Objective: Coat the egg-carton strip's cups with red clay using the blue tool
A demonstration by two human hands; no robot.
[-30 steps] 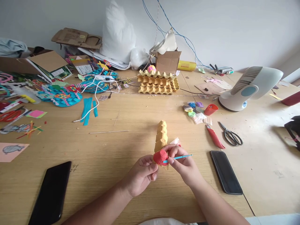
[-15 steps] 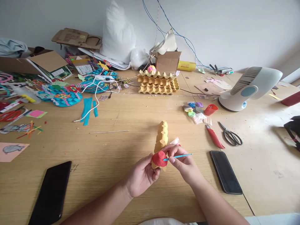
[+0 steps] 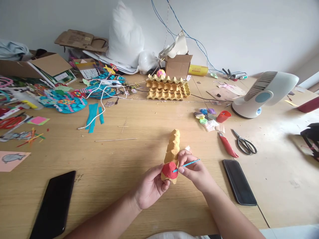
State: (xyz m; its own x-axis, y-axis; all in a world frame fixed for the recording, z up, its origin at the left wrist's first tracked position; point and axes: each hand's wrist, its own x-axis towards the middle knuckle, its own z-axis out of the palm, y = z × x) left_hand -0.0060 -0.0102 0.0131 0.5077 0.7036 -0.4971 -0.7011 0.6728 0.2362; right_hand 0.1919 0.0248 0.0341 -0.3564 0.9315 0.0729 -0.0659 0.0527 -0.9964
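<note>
"While the bare left hand [image 3: 151,187] and the bare right hand [image 3: 195,171] were brought together over the pale wood-grained tabletop [image 3: 119,172], how were they posed?"

"The left was half turned, its thumb extended along one side and its fingers curled below; by it, the near end of a bumpy strip of yellow moulded-pulp carton [image 3: 173,146] was grasped. In the right, a slim light-blue rod-shaped tool [image 3: 190,163] was pinched like a pen, its outer end tilted upward."

"And where was the red piece placed?"

"Between the hands, a rounded red cap of clay-like material [image 3: 169,170] was seated over the strip's nearest bump, just beside the left thumb. Its right side was met by the tool's tip."

"Could shapes and textures be made out?"

"A matte, softly dented dome with a blunt top was seen in the cap. The carton was dry and papery, moulded into a row of peaks pointed away from the hands. Whether its far end was rested on the tabletop could not be told."
</note>
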